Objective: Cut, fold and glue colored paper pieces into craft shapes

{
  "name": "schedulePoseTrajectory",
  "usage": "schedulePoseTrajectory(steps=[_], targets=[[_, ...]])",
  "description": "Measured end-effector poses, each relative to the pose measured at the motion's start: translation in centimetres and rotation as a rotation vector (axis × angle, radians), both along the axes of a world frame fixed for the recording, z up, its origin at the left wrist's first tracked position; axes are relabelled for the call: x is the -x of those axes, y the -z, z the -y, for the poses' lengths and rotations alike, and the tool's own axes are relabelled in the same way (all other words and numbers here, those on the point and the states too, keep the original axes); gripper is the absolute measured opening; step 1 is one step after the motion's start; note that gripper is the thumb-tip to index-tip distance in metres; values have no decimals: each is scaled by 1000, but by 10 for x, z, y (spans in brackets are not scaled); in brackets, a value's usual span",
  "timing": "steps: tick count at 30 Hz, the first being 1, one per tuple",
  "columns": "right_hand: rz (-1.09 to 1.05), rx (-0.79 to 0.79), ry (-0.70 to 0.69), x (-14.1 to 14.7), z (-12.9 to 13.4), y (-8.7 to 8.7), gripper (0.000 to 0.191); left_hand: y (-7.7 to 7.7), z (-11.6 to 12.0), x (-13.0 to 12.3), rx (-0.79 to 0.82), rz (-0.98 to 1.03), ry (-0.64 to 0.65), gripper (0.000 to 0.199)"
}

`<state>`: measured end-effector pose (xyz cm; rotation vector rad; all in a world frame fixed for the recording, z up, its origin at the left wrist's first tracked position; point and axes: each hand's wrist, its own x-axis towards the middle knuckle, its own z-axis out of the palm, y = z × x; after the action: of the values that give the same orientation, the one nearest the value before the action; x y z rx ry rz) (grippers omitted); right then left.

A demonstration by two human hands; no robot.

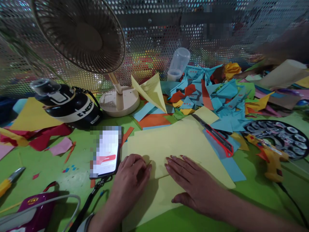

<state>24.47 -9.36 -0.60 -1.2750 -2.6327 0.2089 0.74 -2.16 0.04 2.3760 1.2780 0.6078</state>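
Pale yellow paper sheets (169,138) lie layered in front of me, with an edge or crease running across them between my hands. My left hand (132,175) is closed, its fingers curled and thumb and forefinger drawn together on the yellow paper near that edge. My right hand (190,180) lies flat on the same paper, fingers stretched out and pointing left, thumb apart. A box cutter (214,135) with a red-edged handle rests across the upper right of the sheets. Just left of my left hand is a phone (106,151) with a lit screen.
A fan (118,100) and a black bottle (72,108) stand at the back left. Blue paper scraps (200,83) are heaped before the perforated metal panel (149,38). At right are a yellow glue gun (275,161) and a round compartment tray (246,125). A yellow-handled knife (11,180) lies far left.
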Motion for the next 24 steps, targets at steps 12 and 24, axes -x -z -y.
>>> schedulePoseTrajectory(steps=[12,24], targets=[[4,2,6,1,1,-1,71,0,-1,-1,-4,4,1,22],[-2,4,17,2,1,0,70,2,-1,0,-59,-43,-5,20]])
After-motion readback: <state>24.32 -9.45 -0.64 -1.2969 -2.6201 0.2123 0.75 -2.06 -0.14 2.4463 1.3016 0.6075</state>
